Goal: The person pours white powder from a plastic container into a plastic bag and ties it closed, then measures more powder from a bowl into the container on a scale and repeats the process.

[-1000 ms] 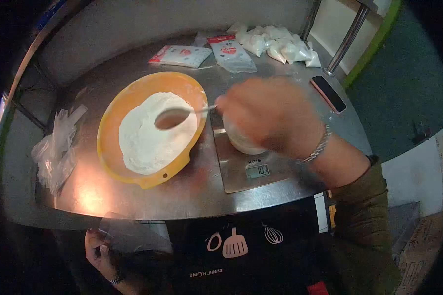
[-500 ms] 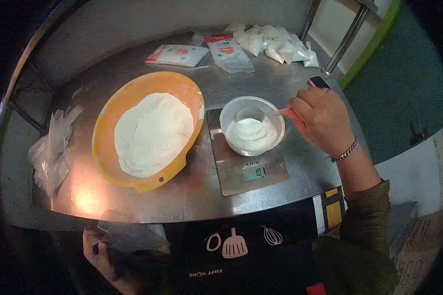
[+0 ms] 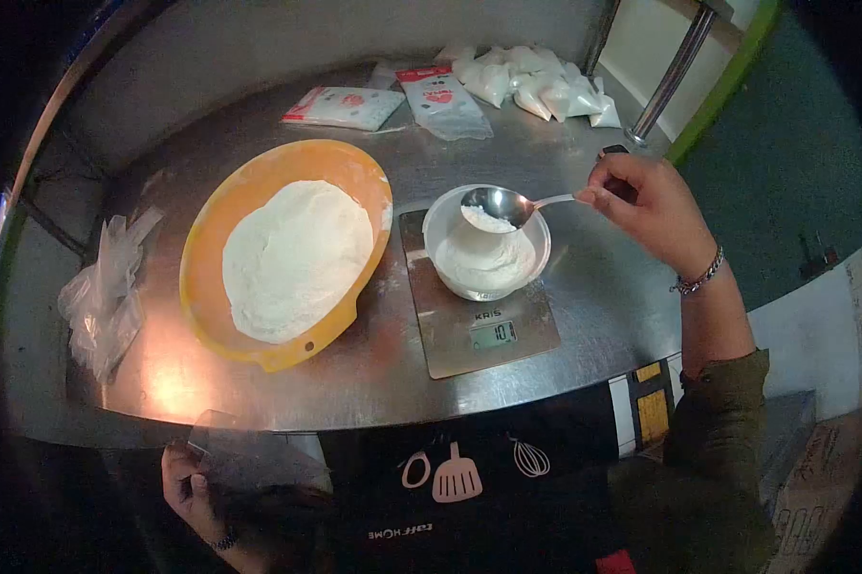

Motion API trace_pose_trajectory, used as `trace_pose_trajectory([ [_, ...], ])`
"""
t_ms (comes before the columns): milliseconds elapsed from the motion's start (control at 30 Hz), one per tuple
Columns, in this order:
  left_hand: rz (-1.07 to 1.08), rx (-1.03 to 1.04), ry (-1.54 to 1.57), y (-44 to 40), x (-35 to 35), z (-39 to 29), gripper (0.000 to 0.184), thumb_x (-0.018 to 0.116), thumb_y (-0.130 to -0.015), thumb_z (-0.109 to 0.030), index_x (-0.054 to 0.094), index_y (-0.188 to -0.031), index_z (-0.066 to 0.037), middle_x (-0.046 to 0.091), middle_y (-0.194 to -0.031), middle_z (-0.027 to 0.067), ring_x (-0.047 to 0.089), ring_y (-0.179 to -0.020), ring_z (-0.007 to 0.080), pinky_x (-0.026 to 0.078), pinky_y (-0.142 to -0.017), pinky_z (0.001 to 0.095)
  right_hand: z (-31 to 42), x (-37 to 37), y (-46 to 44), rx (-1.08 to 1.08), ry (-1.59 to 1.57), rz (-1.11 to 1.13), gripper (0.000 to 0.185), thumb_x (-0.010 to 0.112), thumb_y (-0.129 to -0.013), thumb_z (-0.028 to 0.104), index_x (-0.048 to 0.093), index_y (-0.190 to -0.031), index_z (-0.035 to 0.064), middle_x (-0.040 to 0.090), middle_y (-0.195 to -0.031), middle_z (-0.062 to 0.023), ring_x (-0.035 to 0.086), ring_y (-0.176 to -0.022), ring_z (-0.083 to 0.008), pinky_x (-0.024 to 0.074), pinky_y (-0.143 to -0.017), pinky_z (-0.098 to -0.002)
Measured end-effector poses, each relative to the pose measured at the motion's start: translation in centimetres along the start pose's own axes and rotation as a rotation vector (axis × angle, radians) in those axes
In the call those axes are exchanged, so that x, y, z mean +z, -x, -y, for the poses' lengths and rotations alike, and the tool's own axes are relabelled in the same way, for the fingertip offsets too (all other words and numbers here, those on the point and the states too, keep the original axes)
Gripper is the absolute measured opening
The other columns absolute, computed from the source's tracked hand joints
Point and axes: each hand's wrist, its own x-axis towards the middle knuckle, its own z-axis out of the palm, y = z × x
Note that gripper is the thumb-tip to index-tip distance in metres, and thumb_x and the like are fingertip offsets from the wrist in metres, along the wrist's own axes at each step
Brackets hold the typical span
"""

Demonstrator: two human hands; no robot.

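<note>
My right hand (image 3: 655, 210) pinches the handle of a metal spoon (image 3: 512, 203). White powder lies in the spoon's bowl, which is above a clear plastic tub (image 3: 544, 256). The tub also holds white powder and stands on a flat KRIS kitchen scale (image 3: 440, 337) with a lit display. Low at the left, below the table edge, my left hand (image 3: 190, 483) has its fingers closed on a clear plastic bag (image 3: 259, 459). To the left of the scale, a yellow-orange basin (image 3: 211, 220) contains a big mound of white powder.
Crumpled clear plastic (image 3: 106, 297) lies at the left of the metal table (image 3: 354, 407). At the back are two printed packs of bags (image 3: 343, 108) and several filled powder bags (image 3: 536, 81). A dark phone (image 3: 612, 150) is partly behind my right hand; a metal post (image 3: 675, 72) stands at the back right.
My right hand has moved right and raised the spoon, which was down in the tub's powder and now shows its bowl near the rim. My left hand has barely moved.
</note>
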Motion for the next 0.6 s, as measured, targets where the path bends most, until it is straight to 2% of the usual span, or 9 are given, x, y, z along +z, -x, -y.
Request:
trace_pose_trajectory([
  [100,-0.066,-0.067,0.079,0.44,0.37,0.14,0.04,0.064,-0.082,-0.039,0.053,-0.072,-0.002,0.049,-0.084,0.0085,0.045,-0.084,0.0209,0.039,-0.078,0.0336,0.09,-0.13,-0.15,-0.01,-0.029,0.006,0.024,0.066,-0.08,0.025,0.06,-0.075,0.0024,0.054,-0.06,-0.0068,0.05,-0.053,-0.0136,0.0379,-0.051,-0.0302],
  [167,-0.053,-0.065,0.064,0.33,0.35,-0.3,0.039,0.064,-0.082,-0.038,0.053,-0.072,-0.002,0.049,-0.084,0.0086,0.045,-0.085,0.021,0.039,-0.078,0.0339,0.21,-0.13,-0.21,-0.019,0.038,0.0,0.024,0.066,-0.08,0.025,0.06,-0.075,0.0022,0.054,-0.059,-0.0064,0.048,-0.052,-0.0136,0.0371,-0.05,-0.0301],
  [400,-0.06,-0.114,0.154,0.45,0.27,-0.1,0.037,0.064,-0.082,-0.035,0.053,-0.072,-0.002,0.047,-0.081,0.0058,0.044,-0.082,0.0199,0.038,-0.079,0.0343,0.34,0.21,-0.29,-0.04,-0.015,-0.018,0.024,0.066,-0.08,0.025,0.06,-0.075,0.0023,0.053,-0.058,-0.0059,0.046,-0.051,-0.0135,0.0371,-0.05,-0.03],
  [600,-0.043,-0.037,0.029,0.15,-0.02,-0.2,0.038,0.062,-0.083,-0.037,0.054,-0.072,-0.002,0.048,-0.082,0.0067,0.045,-0.082,0.0201,0.037,-0.082,0.0345,0.55,0.01,-0.73,-0.079,-0.01,-0.015,0.026,0.064,-0.081,0.027,0.061,-0.075,0.0019,0.054,-0.059,-0.0069,0.048,-0.053,-0.0133,0.0377,-0.051,-0.0301],
])
